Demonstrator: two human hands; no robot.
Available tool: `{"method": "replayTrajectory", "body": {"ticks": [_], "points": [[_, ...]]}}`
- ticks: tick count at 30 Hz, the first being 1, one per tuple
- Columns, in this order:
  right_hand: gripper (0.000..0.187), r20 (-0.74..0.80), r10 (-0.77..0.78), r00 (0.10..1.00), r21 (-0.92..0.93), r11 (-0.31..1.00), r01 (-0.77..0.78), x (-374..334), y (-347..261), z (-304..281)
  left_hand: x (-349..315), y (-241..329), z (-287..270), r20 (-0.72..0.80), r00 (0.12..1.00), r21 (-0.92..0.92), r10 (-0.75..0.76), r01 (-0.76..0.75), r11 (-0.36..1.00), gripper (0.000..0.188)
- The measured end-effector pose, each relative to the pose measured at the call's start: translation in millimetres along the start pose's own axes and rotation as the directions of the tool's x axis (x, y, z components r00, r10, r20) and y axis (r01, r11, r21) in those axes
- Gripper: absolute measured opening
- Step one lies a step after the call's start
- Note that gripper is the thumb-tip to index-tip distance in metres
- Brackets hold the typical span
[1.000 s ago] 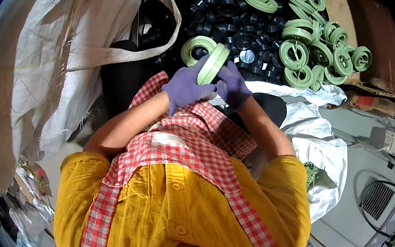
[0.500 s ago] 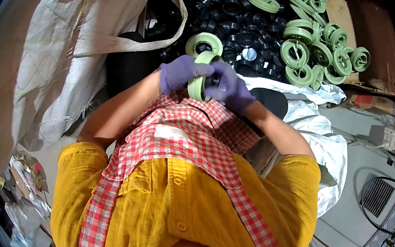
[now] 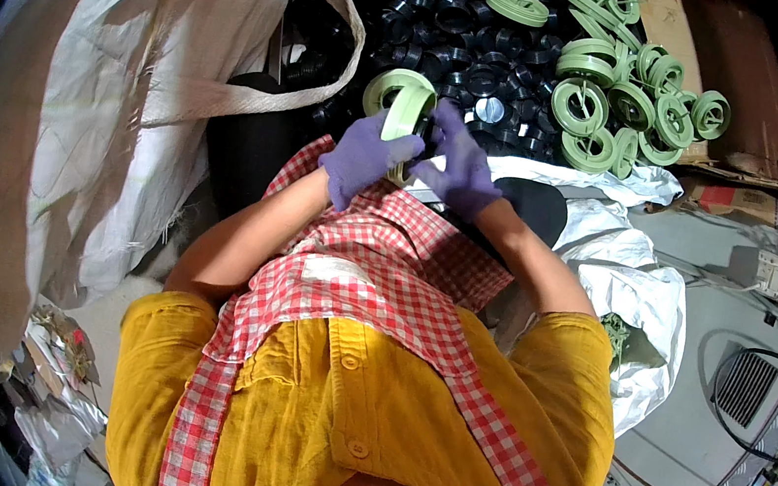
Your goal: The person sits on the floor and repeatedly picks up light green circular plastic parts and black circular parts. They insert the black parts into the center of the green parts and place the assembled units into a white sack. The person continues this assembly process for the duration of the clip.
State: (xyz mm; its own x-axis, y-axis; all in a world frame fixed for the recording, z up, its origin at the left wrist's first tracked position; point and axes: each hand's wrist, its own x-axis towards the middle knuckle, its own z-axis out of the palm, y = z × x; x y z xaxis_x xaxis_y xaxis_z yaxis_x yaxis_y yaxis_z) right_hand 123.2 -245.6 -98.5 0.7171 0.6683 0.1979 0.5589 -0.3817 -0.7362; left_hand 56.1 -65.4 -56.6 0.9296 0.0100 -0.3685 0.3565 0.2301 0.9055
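In a purple glove, my left hand [image 3: 362,156] is closed around a pale green plastic ring [image 3: 410,111], which is tilted up on its edge above my lap. Something dark shows at the ring's right side, partly hidden by the fingers. My right hand [image 3: 467,169], gloved in purple too, is just right of the ring with its fingers apart, and I see nothing held in it. Directly behind the held ring lies another green ring [image 3: 377,90], partly covered by it. Beyond my hands spreads a heap of black plastic rings [image 3: 482,79].
Several green spoked rings [image 3: 579,108] are piled at the far right, and one green ring [image 3: 518,6] lies on the black heap. A large white woven sack [image 3: 100,103] with a strap stands at left. White plastic sheeting [image 3: 620,261] and a grey panel [image 3: 687,384] are at right.
My right hand has drawn away from the green ring and its fingers have spread. The ring has turned more upright in my left hand, which has shifted slightly right and lower.
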Motion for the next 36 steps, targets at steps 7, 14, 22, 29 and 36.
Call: {"method": "replayTrajectory", "body": {"ticks": [7, 14, 22, 29, 36], "points": [[0.05, 0.075, 0.668, 0.74, -0.114, 0.743, -0.659, 25, 69, -24, 76, -9, -8, -0.072, 0.996, -0.325, 0.053, -0.073, 0.943, 0.036], [0.073, -0.024, 0.465, 0.885, -0.591, 0.707, -0.387, 73, 149, -8, 121, -99, -18, -0.094, 0.987, 0.725, 0.131, -0.023, 0.688, 0.048], [0.024, -0.307, 0.579, 0.755, -0.342, 0.673, -0.655, 77, 174, -16, 126, -107, -18, 0.206, 0.97, 0.916, -0.132, -0.238, -0.324, 0.063], [0.014, -0.363, 0.124, 0.924, -0.089, 0.982, -0.167, 51, 68, -17, 45, -20, -13, -0.091, 0.993, -0.184, 0.079, -0.095, 0.978, 0.052], [0.026, -0.026, 0.528, 0.849, 0.655, 0.65, -0.384, 49, -33, 1, 17, 2, 12, -0.17, 0.94, 0.144, 0.295, -0.272, 0.951, 0.043]]}}
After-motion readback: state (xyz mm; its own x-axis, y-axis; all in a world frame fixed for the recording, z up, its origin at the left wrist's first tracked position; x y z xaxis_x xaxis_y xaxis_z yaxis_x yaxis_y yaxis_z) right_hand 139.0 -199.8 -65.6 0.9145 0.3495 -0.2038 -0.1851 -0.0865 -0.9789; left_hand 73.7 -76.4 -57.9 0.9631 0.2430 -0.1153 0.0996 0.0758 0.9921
